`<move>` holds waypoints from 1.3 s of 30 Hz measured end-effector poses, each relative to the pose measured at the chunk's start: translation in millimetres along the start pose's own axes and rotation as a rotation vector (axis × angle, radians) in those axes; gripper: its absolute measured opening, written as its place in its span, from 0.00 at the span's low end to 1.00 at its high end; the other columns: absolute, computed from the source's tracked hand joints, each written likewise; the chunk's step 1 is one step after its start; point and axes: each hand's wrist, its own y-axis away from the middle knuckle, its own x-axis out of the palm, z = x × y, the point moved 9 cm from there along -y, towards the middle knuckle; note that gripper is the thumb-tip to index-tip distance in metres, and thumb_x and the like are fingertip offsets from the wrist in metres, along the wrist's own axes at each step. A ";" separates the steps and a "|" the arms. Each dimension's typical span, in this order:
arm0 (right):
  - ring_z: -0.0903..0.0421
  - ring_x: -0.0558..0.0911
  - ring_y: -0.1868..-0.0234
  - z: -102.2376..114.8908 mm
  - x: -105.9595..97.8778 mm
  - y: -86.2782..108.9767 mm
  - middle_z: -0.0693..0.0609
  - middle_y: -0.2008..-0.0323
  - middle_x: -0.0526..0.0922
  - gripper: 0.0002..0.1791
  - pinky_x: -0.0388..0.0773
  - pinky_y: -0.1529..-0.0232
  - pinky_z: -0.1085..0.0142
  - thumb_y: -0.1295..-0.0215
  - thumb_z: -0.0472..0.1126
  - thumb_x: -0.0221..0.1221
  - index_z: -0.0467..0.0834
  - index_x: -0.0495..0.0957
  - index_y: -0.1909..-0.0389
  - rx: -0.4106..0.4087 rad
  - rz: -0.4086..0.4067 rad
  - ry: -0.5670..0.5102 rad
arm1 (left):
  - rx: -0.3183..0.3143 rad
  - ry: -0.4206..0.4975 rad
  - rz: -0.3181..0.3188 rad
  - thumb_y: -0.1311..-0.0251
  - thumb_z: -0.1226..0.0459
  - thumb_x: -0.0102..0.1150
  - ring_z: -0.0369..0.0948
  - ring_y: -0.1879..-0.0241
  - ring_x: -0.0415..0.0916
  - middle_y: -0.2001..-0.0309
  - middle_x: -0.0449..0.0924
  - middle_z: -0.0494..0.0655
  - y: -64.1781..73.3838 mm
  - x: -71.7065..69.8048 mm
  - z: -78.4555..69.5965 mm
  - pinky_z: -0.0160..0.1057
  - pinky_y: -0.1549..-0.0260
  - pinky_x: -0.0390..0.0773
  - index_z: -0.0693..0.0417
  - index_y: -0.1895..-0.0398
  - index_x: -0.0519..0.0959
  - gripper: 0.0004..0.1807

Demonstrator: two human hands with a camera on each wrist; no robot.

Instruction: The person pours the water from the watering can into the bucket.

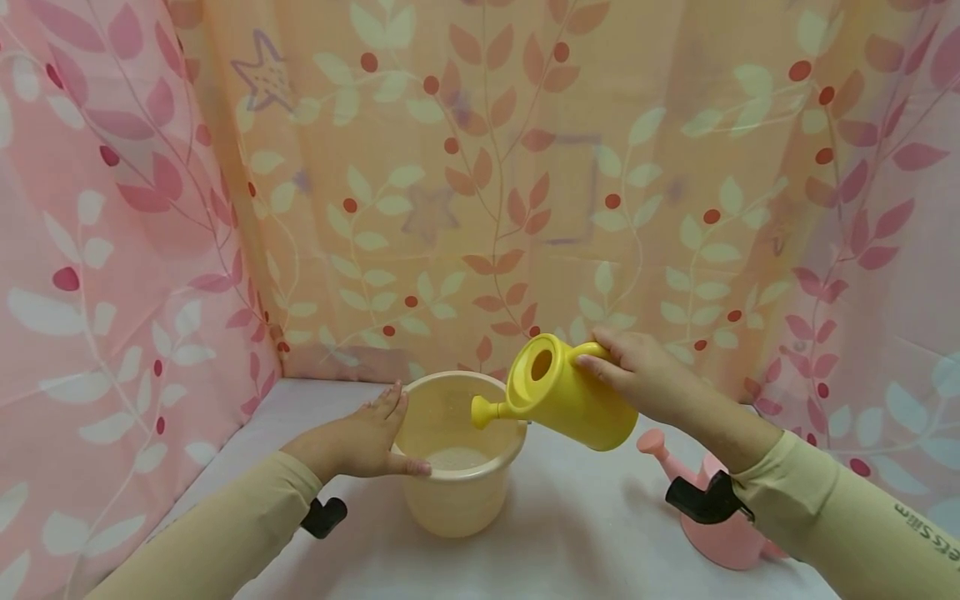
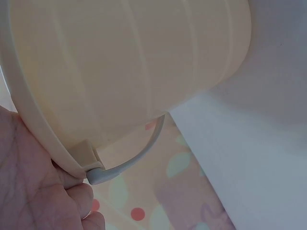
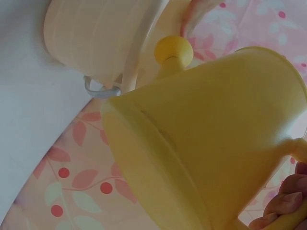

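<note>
a pink watering can (image 1: pixel 722 543) (partly hidden) stands on the whitish tabletop (image 1: pixel 592 554), with leaf-patterned cloth (image 1: pixel 517 225) hanging behind.

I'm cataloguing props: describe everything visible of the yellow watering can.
This yellow, plastic-looking watering can has a rounded body, top opening, short spout ending in a flared head, and a loop handle gripped by the right hand. Held aloft, it tilts toward the cream plastic-looking bucket, its flared head over the mouth. No water visibly pours.
</note>
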 end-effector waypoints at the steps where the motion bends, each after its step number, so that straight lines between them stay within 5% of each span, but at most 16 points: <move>1: 0.57 0.71 0.75 0.3 -0.3 0.0 0.55 0.80 0.68 0.12 0.70 0.74 0.66 0.35 0.49 0.54 0.46 0.69 0.72 -0.003 -0.003 0.003 | -0.001 0.001 -0.002 0.57 0.26 0.46 0.56 0.31 0.37 0.30 0.35 0.67 0.1 -0.4 -0.2 0.55 0.37 0.48 0.73 0.33 0.45 0.66; 39: 0.58 0.69 0.76 3.6 -1.9 -3.1 0.56 0.81 0.66 0.11 0.68 0.75 0.67 0.36 0.47 0.55 0.46 0.68 0.73 -0.038 -0.011 0.030 | -0.010 0.001 0.001 0.58 0.27 0.46 0.55 0.31 0.37 0.30 0.35 0.66 0.0 -2.8 -1.4 0.55 0.36 0.47 0.73 0.32 0.45 0.65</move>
